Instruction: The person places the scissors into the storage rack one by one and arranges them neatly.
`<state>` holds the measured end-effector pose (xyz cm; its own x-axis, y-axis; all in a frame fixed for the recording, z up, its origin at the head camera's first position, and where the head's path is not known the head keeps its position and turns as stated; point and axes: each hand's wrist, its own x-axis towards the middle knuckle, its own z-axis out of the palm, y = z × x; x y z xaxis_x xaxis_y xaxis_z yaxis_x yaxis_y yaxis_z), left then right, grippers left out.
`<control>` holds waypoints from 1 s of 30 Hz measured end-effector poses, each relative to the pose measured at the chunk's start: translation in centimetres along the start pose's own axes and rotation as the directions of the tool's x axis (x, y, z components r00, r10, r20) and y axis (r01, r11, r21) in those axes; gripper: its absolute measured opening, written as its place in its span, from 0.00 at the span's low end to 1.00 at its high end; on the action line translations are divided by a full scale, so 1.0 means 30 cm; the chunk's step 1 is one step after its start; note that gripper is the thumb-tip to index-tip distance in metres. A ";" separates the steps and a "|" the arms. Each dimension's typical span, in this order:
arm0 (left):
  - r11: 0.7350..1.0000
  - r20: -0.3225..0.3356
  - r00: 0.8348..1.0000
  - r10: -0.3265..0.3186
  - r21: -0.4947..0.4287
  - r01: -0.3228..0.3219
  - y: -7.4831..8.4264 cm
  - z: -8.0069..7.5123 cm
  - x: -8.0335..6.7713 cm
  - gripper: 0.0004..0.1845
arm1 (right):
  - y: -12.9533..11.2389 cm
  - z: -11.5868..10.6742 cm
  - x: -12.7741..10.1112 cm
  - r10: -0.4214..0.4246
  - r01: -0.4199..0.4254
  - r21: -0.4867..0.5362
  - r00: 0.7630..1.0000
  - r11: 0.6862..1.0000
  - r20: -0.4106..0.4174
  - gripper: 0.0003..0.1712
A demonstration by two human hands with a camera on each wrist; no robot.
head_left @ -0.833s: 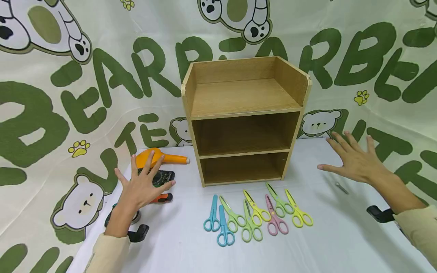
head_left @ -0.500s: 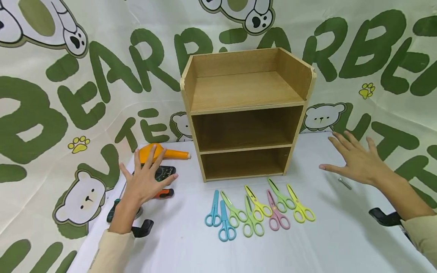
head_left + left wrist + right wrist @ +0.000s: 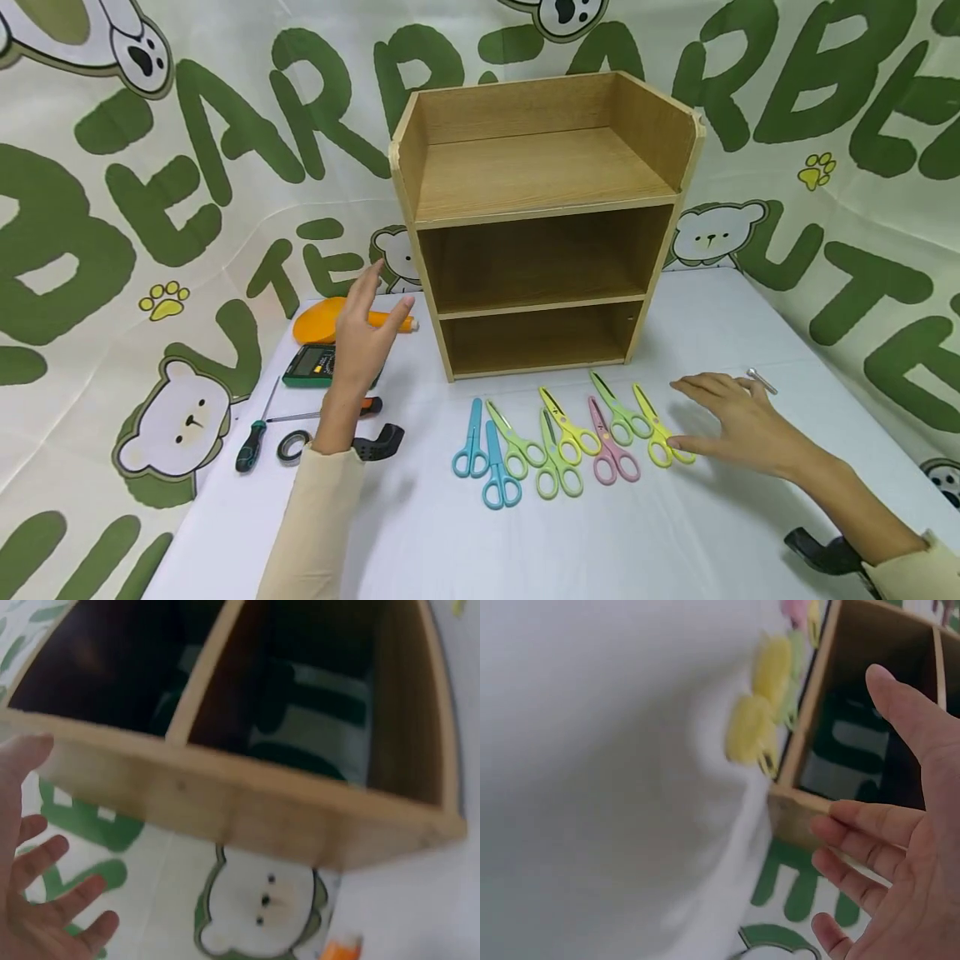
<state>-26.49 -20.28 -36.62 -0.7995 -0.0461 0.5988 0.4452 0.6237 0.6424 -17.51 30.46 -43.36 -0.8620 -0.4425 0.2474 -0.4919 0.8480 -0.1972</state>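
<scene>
Yellow scissors (image 3: pixel 658 437) on table, right hand (image 3: pixel 731 421) just beside, flat

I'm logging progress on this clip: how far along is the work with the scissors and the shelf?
Nothing looks done: the wooden shelf shows no items in its compartments, and all seven scissors lie in a row on the white table in front of it. In hand: the right hand, open, hovers beside the rightmost yellow pair; the left hand is raised, holding nothing. Left: every pair.
</scene>
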 end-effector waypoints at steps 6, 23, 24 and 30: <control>0.988 -0.090 0.994 0.063 -0.134 -0.074 0.019 0.071 0.045 0.33 | -0.028 0.073 -0.032 0.029 -0.029 0.009 0.998 1.000 0.058 0.47; 0.950 -0.031 0.999 0.012 -0.312 -0.021 0.149 0.081 0.022 0.28 | -0.016 0.157 -0.018 -0.056 0.056 -0.001 0.995 0.998 -0.079 0.29; 0.948 -0.032 0.999 0.008 -0.318 -0.018 0.151 0.080 0.021 0.28 | -0.015 0.157 -0.016 -0.056 0.056 0.000 0.994 0.998 -0.089 0.28; 0.946 -0.037 0.999 0.008 -0.322 -0.020 0.151 0.075 0.022 0.27 | -0.029 0.114 -0.012 -0.064 0.068 0.026 0.990 0.997 -0.123 0.27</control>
<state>-25.90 -15.72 -34.39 -0.7804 -0.0695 0.6213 0.5671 0.3397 0.7503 -17.19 28.89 -46.54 -0.8069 -0.4568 0.3744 -0.5524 0.8081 -0.2045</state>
